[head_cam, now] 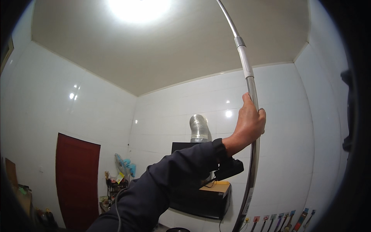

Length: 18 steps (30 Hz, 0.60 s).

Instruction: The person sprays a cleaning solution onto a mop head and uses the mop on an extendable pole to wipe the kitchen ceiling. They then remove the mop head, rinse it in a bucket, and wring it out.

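Note:
My left hand (249, 118) is wrapped around a long telescopic metal pole (251, 90), thumb pointing up along it. The pole stands nearly upright and leans left towards the ceiling. A light plastic sleeve (245, 62) and a grey collar (239, 41) sit above my grip. Both pole ends run out of the picture, so what they bear is hidden. Low on the shaft is a printed label (247, 200). A black box-shaped device (230, 169) hangs under my wrist with a cable. My right hand is out of view.
Overhead is a lit ceiling lamp (139, 7). Behind my arm hangs a black range hood (197, 200) with a foil duct (198, 127). To the left are a dark red door (77, 182) and a fan (120, 163). Several handled tools (278, 221) hang along the wall, lower right.

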Motion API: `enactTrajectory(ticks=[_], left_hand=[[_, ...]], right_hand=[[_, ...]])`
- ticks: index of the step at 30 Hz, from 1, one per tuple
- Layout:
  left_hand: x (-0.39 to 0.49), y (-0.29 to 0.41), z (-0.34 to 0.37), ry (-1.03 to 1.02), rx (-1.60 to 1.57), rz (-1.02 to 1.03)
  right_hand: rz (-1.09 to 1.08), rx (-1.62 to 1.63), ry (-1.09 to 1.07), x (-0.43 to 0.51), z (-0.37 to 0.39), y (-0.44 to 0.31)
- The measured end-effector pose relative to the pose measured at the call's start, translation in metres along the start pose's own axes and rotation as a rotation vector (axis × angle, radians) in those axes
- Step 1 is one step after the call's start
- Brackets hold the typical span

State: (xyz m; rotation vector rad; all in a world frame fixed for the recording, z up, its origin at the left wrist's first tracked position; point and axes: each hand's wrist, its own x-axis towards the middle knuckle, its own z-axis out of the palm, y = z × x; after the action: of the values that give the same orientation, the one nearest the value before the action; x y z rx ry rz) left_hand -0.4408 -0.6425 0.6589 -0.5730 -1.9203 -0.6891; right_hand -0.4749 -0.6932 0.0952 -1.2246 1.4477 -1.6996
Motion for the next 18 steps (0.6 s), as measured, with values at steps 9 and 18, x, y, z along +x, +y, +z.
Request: enactTrajectory(ticks=[9,18], left_hand=[[-0.037,-0.041,-0.042,0.073,-0.033,-0.084],[-0.031,-0.082,-0.165,0.32,0.078,-0.006]], right_hand=[[-0.018,-0.019,-0.067,0.02,-0.017,-0.006],[-0.023,-0.03,-0.095,0.07,0.004,-0.017]])
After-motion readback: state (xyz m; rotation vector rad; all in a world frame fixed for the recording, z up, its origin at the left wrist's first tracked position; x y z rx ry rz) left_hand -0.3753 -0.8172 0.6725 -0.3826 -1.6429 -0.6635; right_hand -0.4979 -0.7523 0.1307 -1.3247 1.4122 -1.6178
